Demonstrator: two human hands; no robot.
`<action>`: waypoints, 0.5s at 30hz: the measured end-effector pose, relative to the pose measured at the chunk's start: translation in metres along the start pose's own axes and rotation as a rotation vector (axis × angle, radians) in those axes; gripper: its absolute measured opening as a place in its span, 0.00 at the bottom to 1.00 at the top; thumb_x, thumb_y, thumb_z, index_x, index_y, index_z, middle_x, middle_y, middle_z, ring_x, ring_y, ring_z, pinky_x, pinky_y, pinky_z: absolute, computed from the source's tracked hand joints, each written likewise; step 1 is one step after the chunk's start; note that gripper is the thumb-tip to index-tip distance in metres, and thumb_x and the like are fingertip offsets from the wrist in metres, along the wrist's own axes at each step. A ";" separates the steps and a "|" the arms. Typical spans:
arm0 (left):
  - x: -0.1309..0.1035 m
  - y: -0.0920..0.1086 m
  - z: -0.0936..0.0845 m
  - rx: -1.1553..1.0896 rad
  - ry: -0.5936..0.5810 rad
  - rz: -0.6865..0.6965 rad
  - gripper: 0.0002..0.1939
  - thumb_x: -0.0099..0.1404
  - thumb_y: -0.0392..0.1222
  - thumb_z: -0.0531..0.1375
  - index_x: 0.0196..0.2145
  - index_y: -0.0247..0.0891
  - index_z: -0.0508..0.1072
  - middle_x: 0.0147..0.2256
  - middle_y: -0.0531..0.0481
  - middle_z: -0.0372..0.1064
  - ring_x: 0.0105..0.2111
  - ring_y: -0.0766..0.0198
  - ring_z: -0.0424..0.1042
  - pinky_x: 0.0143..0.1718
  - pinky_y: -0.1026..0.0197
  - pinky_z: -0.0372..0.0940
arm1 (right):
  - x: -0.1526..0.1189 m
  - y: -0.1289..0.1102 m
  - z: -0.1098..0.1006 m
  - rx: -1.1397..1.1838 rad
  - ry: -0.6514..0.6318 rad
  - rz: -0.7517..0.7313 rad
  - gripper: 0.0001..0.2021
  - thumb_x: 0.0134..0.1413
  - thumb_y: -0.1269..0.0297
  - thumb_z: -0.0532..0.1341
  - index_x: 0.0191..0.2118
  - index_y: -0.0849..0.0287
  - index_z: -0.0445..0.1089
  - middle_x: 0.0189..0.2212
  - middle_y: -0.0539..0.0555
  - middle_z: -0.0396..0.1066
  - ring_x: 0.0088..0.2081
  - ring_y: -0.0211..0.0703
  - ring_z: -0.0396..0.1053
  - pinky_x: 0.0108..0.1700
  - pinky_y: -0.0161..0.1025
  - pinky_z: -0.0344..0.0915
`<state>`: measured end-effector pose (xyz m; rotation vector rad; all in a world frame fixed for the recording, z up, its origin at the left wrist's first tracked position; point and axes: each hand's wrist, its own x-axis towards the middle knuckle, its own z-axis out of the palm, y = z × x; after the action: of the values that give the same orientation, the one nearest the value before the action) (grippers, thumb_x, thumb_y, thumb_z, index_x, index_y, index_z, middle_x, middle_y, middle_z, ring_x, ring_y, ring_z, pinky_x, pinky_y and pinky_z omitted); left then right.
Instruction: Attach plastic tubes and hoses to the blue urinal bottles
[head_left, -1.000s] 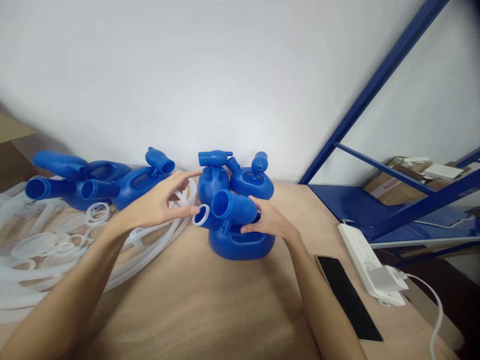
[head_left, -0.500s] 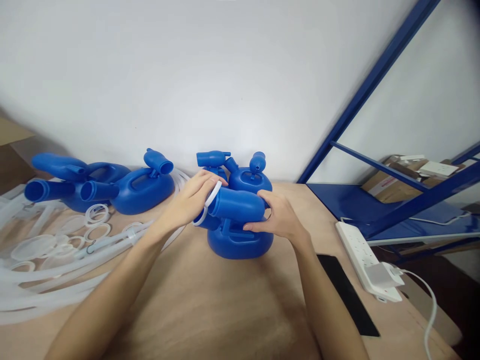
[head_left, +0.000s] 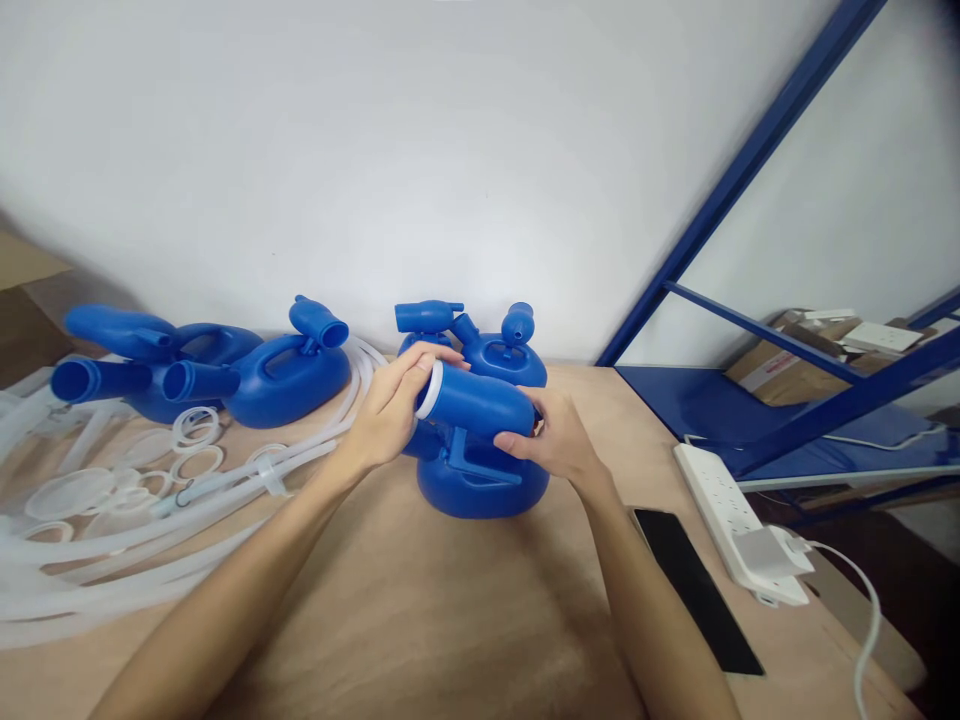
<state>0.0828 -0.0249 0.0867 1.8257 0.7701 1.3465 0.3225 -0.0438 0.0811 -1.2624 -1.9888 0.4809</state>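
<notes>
A blue curved tube piece [head_left: 480, 402] lies sideways over a blue bottle [head_left: 484, 490] with a handle, at the middle of the table. Round the tube's left end sits a white ring [head_left: 430, 390]. My left hand [head_left: 397, 400] is closed on this ringed end, with fingers over its top. At the tube's other end, my right hand [head_left: 551, 432] grips it between thumb and fingers. The bottle's neck is partly hidden behind my left hand. Just behind stand another blue bottle [head_left: 517, 362] and small blue spouted pieces.
On the left are blue bottles [head_left: 289, 385], white rings [head_left: 196, 428] and translucent hoses [head_left: 187, 510]. To the right lie a black phone [head_left: 697, 590] and a white power strip [head_left: 727, 510], beside a blue shelf frame [head_left: 742, 160] holding a cardboard box [head_left: 787, 365].
The white ring, tilted across the tube's mouth before, now sits squarely round its end. My left hand has shifted slightly right and wraps further over the tube. The tube has tipped a little.
</notes>
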 end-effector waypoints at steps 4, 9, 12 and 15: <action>-0.005 -0.001 -0.001 -0.077 -0.152 -0.047 0.33 0.76 0.66 0.47 0.62 0.39 0.69 0.61 0.39 0.71 0.59 0.45 0.71 0.57 0.48 0.68 | -0.001 -0.001 0.000 0.057 -0.010 0.010 0.28 0.46 0.33 0.68 0.29 0.58 0.74 0.24 0.51 0.71 0.26 0.42 0.66 0.27 0.39 0.62; -0.017 0.004 0.010 0.053 -0.111 0.140 0.28 0.77 0.61 0.50 0.65 0.43 0.64 0.66 0.40 0.63 0.60 0.47 0.69 0.63 0.43 0.64 | -0.005 -0.005 -0.007 0.138 -0.057 -0.023 0.30 0.43 0.31 0.68 0.25 0.58 0.72 0.21 0.49 0.66 0.24 0.40 0.62 0.26 0.38 0.59; -0.022 0.008 0.016 0.109 -0.145 0.352 0.25 0.79 0.57 0.50 0.67 0.47 0.62 0.66 0.41 0.61 0.65 0.44 0.64 0.66 0.39 0.61 | -0.007 -0.006 -0.012 0.298 -0.170 -0.019 0.32 0.44 0.26 0.65 0.29 0.57 0.74 0.24 0.50 0.69 0.27 0.43 0.66 0.28 0.38 0.63; -0.026 0.010 0.016 0.226 -0.204 0.440 0.30 0.76 0.60 0.53 0.70 0.49 0.58 0.66 0.39 0.60 0.68 0.40 0.60 0.67 0.36 0.59 | -0.007 -0.001 -0.015 0.427 -0.258 0.009 0.36 0.44 0.22 0.62 0.35 0.56 0.77 0.30 0.53 0.74 0.34 0.49 0.72 0.33 0.40 0.68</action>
<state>0.0920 -0.0544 0.0782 2.3708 0.4387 1.3477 0.3348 -0.0511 0.0896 -0.9772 -1.9450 1.0549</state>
